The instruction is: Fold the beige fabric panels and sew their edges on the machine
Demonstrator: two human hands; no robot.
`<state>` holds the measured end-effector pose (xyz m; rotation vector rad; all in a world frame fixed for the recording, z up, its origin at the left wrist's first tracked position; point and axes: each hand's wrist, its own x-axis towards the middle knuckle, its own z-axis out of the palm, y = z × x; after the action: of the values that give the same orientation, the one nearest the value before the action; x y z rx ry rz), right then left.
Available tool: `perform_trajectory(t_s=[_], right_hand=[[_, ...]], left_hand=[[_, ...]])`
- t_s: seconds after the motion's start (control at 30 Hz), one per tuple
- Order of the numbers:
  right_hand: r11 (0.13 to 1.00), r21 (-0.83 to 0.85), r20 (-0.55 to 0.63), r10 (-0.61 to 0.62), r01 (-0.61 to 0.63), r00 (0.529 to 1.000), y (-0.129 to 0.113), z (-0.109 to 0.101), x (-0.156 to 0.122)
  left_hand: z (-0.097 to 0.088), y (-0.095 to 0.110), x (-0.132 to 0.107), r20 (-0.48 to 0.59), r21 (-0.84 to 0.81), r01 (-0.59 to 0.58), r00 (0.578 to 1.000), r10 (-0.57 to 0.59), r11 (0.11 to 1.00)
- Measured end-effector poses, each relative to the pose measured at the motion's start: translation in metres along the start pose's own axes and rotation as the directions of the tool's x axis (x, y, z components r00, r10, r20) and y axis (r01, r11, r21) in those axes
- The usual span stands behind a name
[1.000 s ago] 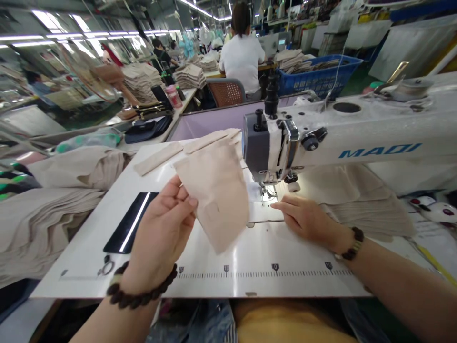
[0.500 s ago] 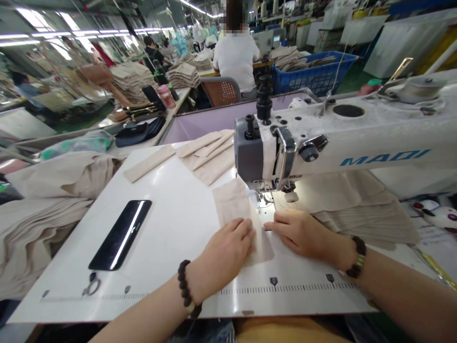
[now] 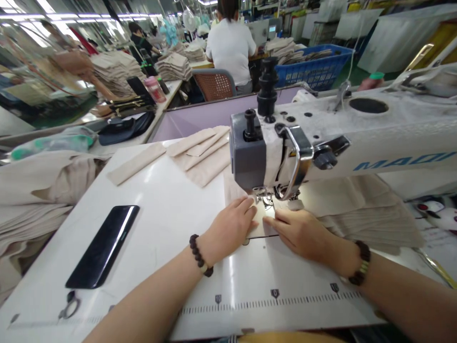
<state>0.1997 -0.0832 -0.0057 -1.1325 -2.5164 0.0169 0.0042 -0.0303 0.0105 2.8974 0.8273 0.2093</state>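
Note:
My left hand (image 3: pixel 233 229) lies over a beige fabric piece (image 3: pixel 233 186), fingers stretched toward the needle area and thumb apart. The fabric runs under the presser foot (image 3: pixel 266 200) of a white sewing machine (image 3: pixel 335 128). On the other side of the foot, my right hand (image 3: pixel 303 233) rests with its fingertips flat on the fabric's near part, close to its front edge. Both hands press the cloth from above, and neither visibly pinches it. The machine head hides part of the fabric.
A phone (image 3: pixel 103 247) and a ring-shaped holder (image 3: pixel 70 305) lie at left. Loose beige strips (image 3: pixel 202 155) are behind the machine head. Fabric stacks stand at left (image 3: pixel 32 224) and right (image 3: pixel 374 219). Ahead, a person in white (image 3: pixel 230 50) sits near a blue basket (image 3: pixel 310 66).
My left hand has moved forward, and the fabric has slid to the right under the presser foot. My right hand stays beside the foot. The view has shifted slightly.

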Motion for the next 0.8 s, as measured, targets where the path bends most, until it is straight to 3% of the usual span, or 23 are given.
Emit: perform_trajectory(t_s=[0.8], right_hand=[[0.997, -0.040, 0.022, 0.074, -0.073, 0.997, -0.0027, -0.0002, 0.0045]], left_hand=[[0.0019, -0.0087, 0.0042, -0.034, -0.040, -0.007, 0.999, 0.006, 0.999]])
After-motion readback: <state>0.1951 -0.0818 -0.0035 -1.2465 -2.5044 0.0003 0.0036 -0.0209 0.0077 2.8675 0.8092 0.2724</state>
